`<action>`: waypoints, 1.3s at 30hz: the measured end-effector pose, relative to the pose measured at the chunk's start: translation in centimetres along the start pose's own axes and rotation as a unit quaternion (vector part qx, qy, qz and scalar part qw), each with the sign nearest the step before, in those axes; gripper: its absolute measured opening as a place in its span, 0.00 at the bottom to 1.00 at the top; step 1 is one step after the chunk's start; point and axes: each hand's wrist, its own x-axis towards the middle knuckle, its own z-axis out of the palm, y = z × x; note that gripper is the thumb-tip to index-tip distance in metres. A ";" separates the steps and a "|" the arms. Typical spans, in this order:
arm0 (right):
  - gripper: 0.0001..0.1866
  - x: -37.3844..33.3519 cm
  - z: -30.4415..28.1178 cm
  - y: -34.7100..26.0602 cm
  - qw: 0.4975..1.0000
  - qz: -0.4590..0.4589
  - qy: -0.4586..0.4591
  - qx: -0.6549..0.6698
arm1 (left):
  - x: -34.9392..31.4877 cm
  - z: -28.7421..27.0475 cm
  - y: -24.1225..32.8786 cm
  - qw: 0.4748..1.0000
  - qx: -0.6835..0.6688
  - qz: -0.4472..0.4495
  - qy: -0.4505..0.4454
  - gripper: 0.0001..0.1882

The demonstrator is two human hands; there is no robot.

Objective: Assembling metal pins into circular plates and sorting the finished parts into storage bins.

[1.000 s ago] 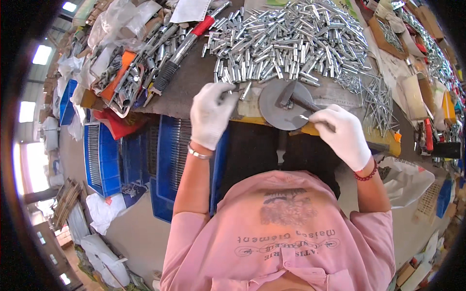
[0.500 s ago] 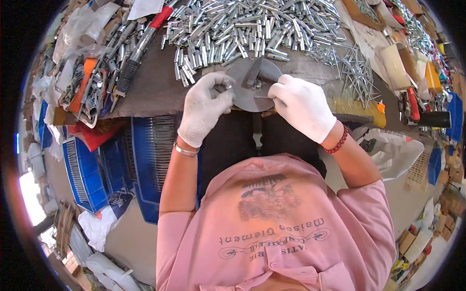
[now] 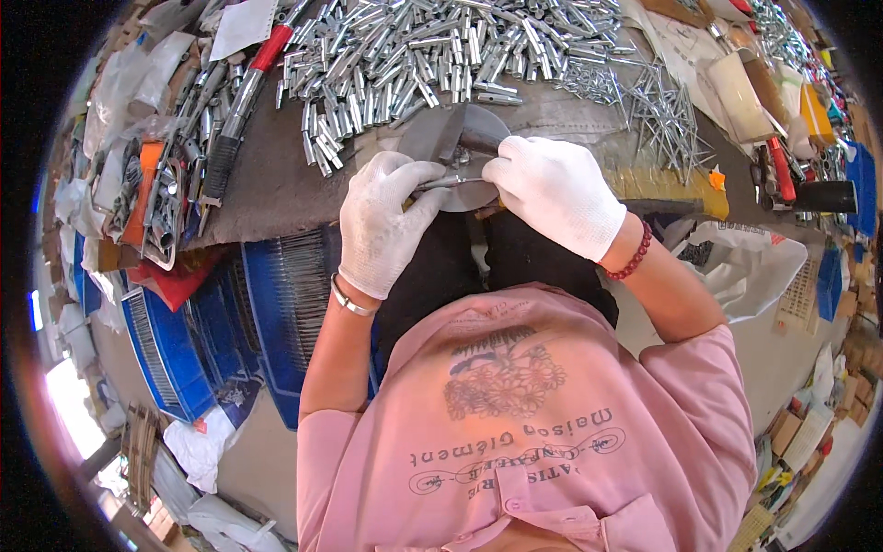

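- The left hand (image 3: 379, 225) pinched a small metal tube (image 3: 436, 184) over the near part of the grey disc (image 3: 492, 121).
- The right hand (image 3: 555, 195) pinched a thin pin (image 3: 475, 179) over the disc, against the tube's end.
- A hammer (image 3: 449, 136) lay on the disc.
- Loose tubes (image 3: 405, 74) were heaped beyond the disc.

The held tube (image 3: 436, 184) is shiny metal — smooth and bright — just like the piled tubes (image 3: 395, 74). The round plate (image 3: 418, 138) looks like dull metal. The white gloves (image 3: 377, 221) are knitted cloth, a bit bumpy. The blue bins (image 3: 287, 377) are smooth, shiny plastic.
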 end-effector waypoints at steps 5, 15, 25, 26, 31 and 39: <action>0.05 0.1 0.2 0.3 1.000 -0.012 0.019 0.009 | 0.4 -0.1 0.0 1.000 0.003 0.012 -0.006 0.08; 0.04 -0.1 0.9 0.2 0.999 -0.029 0.020 0.008 | -0.8 -0.3 -0.5 0.996 0.059 0.063 -0.010 0.08; 0.03 0.2 1.1 0.5 0.999 -0.031 0.027 0.026 | -0.9 0.1 -1.0 0.996 0.061 0.073 0.001 0.10; 0.03 0.2 1.4 0.7 0.997 -0.048 0.046 0.038 | -0.8 0.2 -0.9 0.996 0.049 0.076 0.006 0.10; 0.07 0.4 1.5 0.8 0.994 -0.087 0.056 0.036 | -0.4 -0.1 -0.8 0.995 0.047 0.079 -0.025 0.10; 0.03 -2.2 -1.5 7.1 0.975 0.149 0.147 -0.075 | -1.1 -0.5 0.4 0.993 0.099 0.059 -0.013 0.11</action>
